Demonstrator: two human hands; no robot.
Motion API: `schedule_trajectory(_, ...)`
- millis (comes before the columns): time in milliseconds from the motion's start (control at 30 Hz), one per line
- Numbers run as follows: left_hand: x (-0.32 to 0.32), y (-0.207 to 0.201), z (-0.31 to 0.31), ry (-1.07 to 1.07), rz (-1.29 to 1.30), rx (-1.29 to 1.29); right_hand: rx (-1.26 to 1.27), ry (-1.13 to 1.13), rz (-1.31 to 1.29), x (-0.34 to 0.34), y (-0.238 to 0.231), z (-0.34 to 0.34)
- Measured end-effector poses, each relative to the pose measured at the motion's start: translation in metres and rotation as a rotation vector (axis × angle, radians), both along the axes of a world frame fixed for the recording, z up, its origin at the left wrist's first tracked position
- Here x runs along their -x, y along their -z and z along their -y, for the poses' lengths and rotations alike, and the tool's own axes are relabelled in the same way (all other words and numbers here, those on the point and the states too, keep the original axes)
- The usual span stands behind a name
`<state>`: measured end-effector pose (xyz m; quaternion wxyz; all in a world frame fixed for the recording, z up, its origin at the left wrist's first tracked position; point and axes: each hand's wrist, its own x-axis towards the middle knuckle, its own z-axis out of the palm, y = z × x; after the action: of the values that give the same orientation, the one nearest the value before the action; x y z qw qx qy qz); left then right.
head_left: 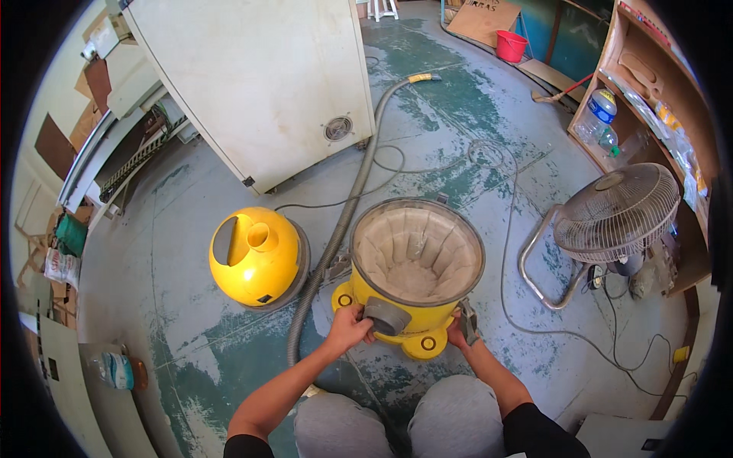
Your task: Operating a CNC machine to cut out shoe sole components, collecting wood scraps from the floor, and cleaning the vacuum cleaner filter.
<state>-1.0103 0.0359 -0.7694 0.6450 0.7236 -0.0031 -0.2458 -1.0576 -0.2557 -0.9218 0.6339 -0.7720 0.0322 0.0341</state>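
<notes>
A yellow vacuum cleaner drum (359,294) stands without its lid in front of my knees, a dusty pleated cloth filter (416,252) lining its inside. My left hand (350,330) is closed on the drum's near left side, beside the dark grey hose inlet (387,316). On the near right side my right hand (460,333) grips the drum by a grey latch (468,319); some of its fingers are hidden. The yellow domed motor head (259,256) rests on the floor to the left. Between head and drum runs a grey ribbed hose (336,237).
A large white cabinet (259,84) with a vent stands ahead. To the right are a metal floor fan (618,214) and a wooden shelf (611,61) holding plastic bottles. A thin cable (508,290) winds over the floor. Far back sits a red bucket (511,46).
</notes>
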Motion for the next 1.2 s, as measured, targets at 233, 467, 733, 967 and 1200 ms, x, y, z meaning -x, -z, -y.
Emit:
schedule_trajectory(233, -0.038, -0.025, 0.001, 0.084, 0.289, -0.369, -1.374, 0.179, -0.368, -0.042, -0.055, -0.011)
schedule_trajectory(467, -0.053, -0.075, -0.003, 0.054, 0.225, -0.310, -1.444, 0.249, -0.402, -0.054, -0.136, -0.021)
schedule_trajectory(733, -0.026, -0.274, -0.017, -0.116, 0.263, -0.151, -1.232, 0.203, -0.314, -0.020, -0.355, -0.018)
schedule_trajectory(967, 0.054, -0.514, -0.087, -0.171, 0.360, -0.214, -1.413, 0.216, -0.709, 0.018, -0.517, -0.045)
schedule_trajectory(1200, 0.101, -0.608, -0.250, -0.466, 0.273, -0.302, -1.148, 0.083, -0.814, -0.019, -0.739, -0.269)
